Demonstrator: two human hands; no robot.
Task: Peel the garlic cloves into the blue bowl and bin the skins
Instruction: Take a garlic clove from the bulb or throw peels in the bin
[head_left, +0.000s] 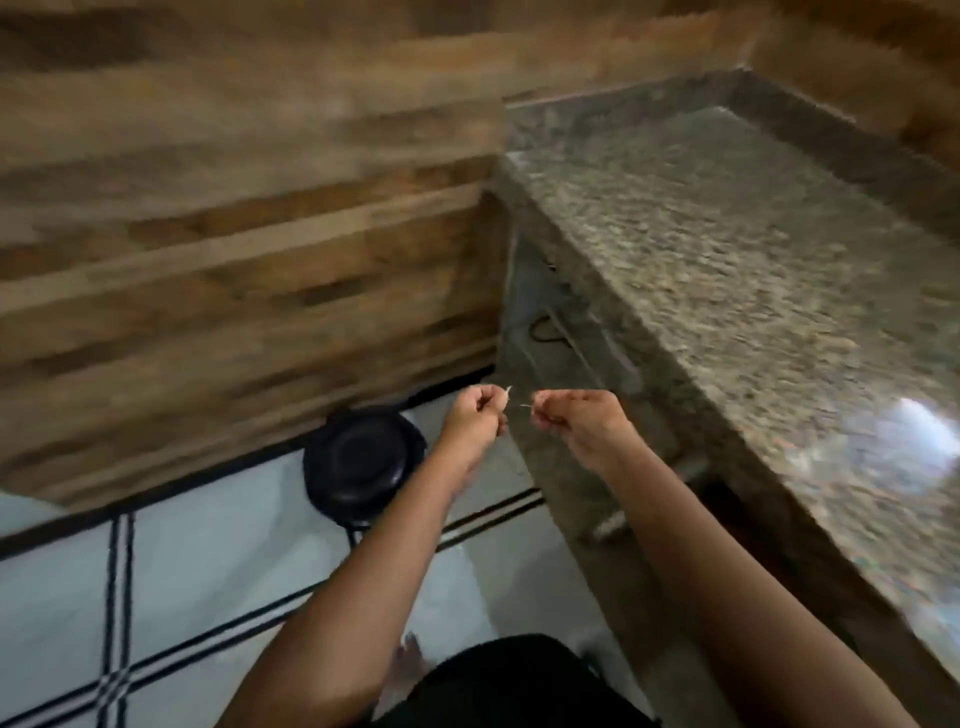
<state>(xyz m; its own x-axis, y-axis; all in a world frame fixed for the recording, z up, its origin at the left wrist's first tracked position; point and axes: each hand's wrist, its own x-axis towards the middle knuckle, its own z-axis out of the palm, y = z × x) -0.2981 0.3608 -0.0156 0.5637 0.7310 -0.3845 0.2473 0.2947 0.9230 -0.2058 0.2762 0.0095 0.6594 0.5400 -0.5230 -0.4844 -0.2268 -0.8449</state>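
Observation:
Both my hands are held out in front of me, over the floor beside the counter. My left hand (475, 413) has its fingers curled and pinches a small pale scrap of garlic skin (508, 391) that sticks out at its top. My right hand (574, 421) is curled too and pinches another thin pale scrap (525, 406). Below and left of my left hand stands a black round bin (358, 460) on the floor, its lid closed. The blue bowl and the garlic cloves are not in view. The picture is blurred by motion.
A speckled granite counter (727, 249) runs along the right, with drawers and handles (550, 332) below its edge. A wood-panelled wall (234, 234) fills the left and back. The floor (208, 582) is pale tile with dark lines.

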